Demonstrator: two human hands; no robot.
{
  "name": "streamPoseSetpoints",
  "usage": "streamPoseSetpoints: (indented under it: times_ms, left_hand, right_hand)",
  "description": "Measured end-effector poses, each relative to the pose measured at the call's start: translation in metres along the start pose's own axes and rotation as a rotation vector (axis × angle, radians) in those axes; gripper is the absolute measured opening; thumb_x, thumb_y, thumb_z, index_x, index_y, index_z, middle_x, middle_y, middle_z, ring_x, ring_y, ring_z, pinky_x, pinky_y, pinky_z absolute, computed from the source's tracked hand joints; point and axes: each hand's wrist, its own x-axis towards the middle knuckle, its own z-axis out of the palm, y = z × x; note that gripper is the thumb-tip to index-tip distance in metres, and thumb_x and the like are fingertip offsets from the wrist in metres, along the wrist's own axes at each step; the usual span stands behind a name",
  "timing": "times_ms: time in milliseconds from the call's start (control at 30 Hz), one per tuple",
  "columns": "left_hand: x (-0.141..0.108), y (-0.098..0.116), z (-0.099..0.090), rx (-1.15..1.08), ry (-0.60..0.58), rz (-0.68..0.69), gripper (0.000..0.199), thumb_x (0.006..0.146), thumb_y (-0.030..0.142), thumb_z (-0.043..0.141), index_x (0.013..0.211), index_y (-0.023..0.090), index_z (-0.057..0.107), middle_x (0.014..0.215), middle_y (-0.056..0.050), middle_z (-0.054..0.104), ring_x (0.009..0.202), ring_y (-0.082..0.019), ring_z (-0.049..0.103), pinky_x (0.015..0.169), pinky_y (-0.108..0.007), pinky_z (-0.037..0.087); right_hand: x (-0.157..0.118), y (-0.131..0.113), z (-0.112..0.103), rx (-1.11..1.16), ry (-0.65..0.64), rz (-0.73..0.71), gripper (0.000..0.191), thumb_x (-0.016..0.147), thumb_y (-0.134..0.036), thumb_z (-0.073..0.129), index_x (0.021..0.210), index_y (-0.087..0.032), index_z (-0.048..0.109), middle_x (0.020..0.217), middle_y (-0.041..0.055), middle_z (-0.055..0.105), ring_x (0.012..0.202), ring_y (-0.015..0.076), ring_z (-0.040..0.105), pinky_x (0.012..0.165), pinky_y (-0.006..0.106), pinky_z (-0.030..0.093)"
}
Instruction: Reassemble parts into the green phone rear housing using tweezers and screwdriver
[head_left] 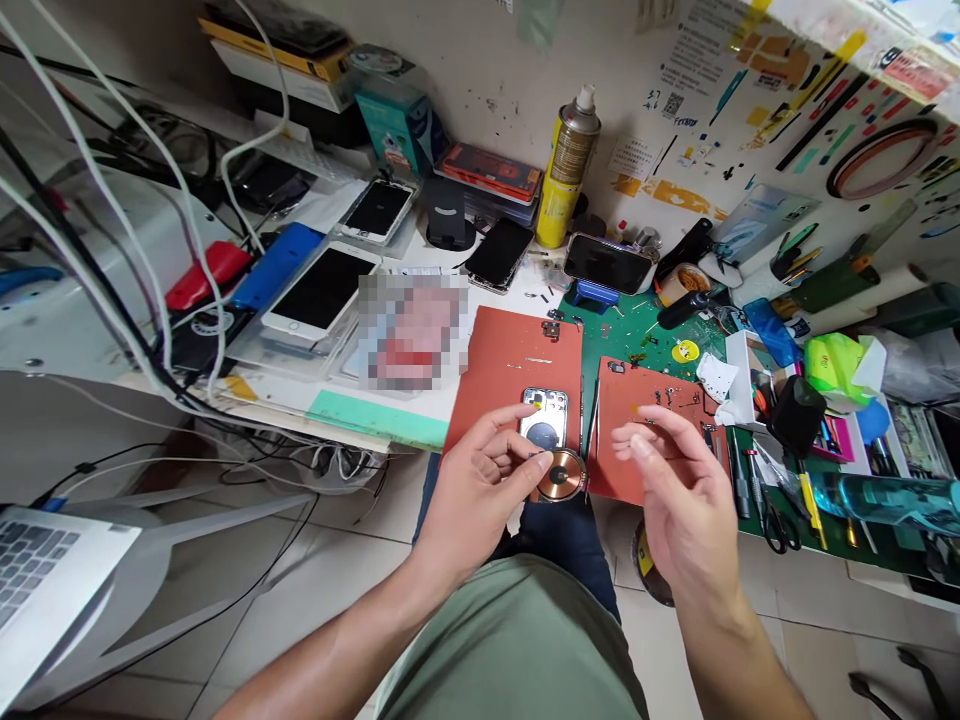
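Observation:
Between thumb and fingers, my left hand (499, 470) holds a round copper coil (562, 475) near the front edge of a brown mat (517, 345). Just behind the coil, an opened phone housing (545, 412) lies on that mat, partly covered by my fingers. My right hand (679, 475) is raised over a second brown mat (622, 480), its fingers curled and the thumb close to them. Whether anything small sits between those fingertips is too small to tell. Thin tools (592, 420) lie between the two mats.
Several phones, including a white one (319, 290), stand or lie at the back and left. A yellow spray can (566, 165) is upright by the wall. Scissors (781, 530), screwdrivers and a blue bottle (885, 500) are at the right. A laptop (60, 590) is at lower left.

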Motion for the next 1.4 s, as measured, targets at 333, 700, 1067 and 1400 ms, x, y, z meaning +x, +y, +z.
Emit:
streamPoseSetpoints:
  times_ms: [333,700,1067,1400]
  left_hand:
    - [-0.002,-0.004,0.006,0.153,0.016,0.106,0.049,0.093,0.031,0.082,0.139,0.021,0.067,0.085,0.001,0.079,0.082,-0.019,0.076,0.08,-0.032,0.059]
    - [-0.005,-0.011,0.006,0.198,0.002,0.142,0.048,0.098,0.036,0.08,0.143,0.025,0.069,0.095,-0.001,0.084,0.088,-0.021,0.081,0.088,-0.035,0.064]
    - [-0.006,-0.012,0.005,0.225,0.007,0.181,0.046,0.099,0.033,0.08,0.144,0.027,0.071,0.097,0.0,0.085,0.09,-0.017,0.08,0.084,-0.028,0.062]
    - [-0.005,-0.013,0.005,0.227,0.002,0.198,0.047,0.099,0.03,0.079,0.145,0.028,0.071,0.098,0.001,0.085,0.09,-0.017,0.08,0.085,-0.028,0.063]
  right_hand:
    - [-0.022,0.005,0.009,-0.329,-0.176,-0.059,0.019,0.107,-0.045,0.071,0.098,-0.03,0.081,0.127,0.0106,0.067,0.128,0.0301,0.064,0.095,0.041,0.058]
    - [-0.02,0.011,0.032,-0.547,-0.069,-0.378,0.012,0.112,-0.025,0.06,0.107,-0.029,0.07,0.111,0.0085,0.07,0.1,0.0231,0.072,0.081,0.037,0.062]
    - [-0.017,0.012,0.04,-0.681,-0.035,-0.589,0.017,0.109,-0.007,0.057,0.11,-0.023,0.063,0.105,0.0051,0.068,0.094,0.0172,0.069,0.08,0.03,0.06]
    - [-0.017,0.016,0.04,-0.762,-0.015,-0.647,0.019,0.108,-0.004,0.056,0.111,-0.023,0.062,0.102,0.005,0.068,0.095,0.0184,0.068,0.08,0.031,0.06]
